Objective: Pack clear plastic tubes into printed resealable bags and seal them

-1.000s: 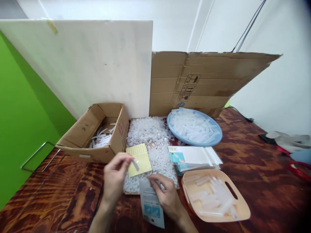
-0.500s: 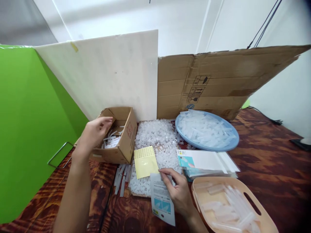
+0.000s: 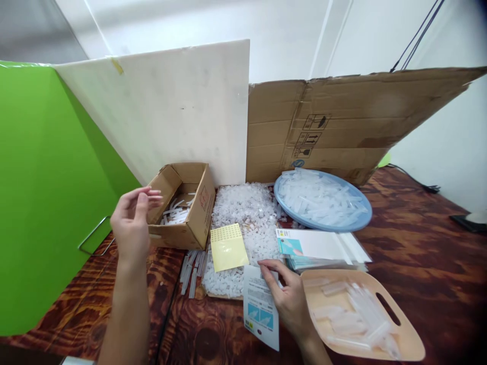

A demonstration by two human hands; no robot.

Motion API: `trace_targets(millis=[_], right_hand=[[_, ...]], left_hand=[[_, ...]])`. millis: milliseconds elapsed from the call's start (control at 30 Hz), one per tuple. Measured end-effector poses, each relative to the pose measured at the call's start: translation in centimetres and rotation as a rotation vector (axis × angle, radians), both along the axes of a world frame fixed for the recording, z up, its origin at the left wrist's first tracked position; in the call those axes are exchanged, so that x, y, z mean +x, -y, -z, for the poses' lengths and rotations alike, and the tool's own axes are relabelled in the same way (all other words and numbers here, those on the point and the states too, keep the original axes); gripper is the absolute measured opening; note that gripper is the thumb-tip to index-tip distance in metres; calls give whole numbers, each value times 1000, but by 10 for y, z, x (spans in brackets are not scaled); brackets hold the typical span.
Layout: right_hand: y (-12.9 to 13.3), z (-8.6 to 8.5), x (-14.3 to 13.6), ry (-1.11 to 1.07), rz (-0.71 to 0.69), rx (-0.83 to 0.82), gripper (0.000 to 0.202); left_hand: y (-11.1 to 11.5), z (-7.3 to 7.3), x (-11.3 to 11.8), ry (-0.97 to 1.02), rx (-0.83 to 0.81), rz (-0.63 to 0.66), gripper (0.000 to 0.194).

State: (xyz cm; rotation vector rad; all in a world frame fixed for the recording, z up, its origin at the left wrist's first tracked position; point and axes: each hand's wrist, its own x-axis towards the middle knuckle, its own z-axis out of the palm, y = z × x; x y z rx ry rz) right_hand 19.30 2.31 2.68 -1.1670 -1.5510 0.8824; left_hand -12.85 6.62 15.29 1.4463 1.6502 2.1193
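One left hand [image 3: 131, 215] and one right hand [image 3: 284, 288]: two hands. One printed card [image 3: 262, 306], one yellow sticker sheet [image 3: 230, 255], one open cardboard box [image 3: 175, 240], one blue oval tray [image 3: 359, 223], one peach tray [image 3: 411, 347]. Packaged cards [image 3: 317, 243] stack too closely to count; translucent plastic tubes [image 3: 319, 197] and small clear pieces [image 3: 243, 203] are too many.

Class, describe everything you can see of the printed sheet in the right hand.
The printed sheet is pale and roughly rectangular, longer than wide. Small dark lettering runs across its upper part; below are two blue pictures side by side, then a yellow patch and a dark round mark. The right hand pinches it by its upper end, and it slants in view, close to the yellow sheet. Paper or plastic, I cannot tell.
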Motion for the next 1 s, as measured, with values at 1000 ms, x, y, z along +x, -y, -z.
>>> trace_targets(millis=[1000], right_hand=[[5, 2, 2, -7, 169, -34, 24]], left_hand=[[30, 4, -7, -470, -373, -54, 28]])
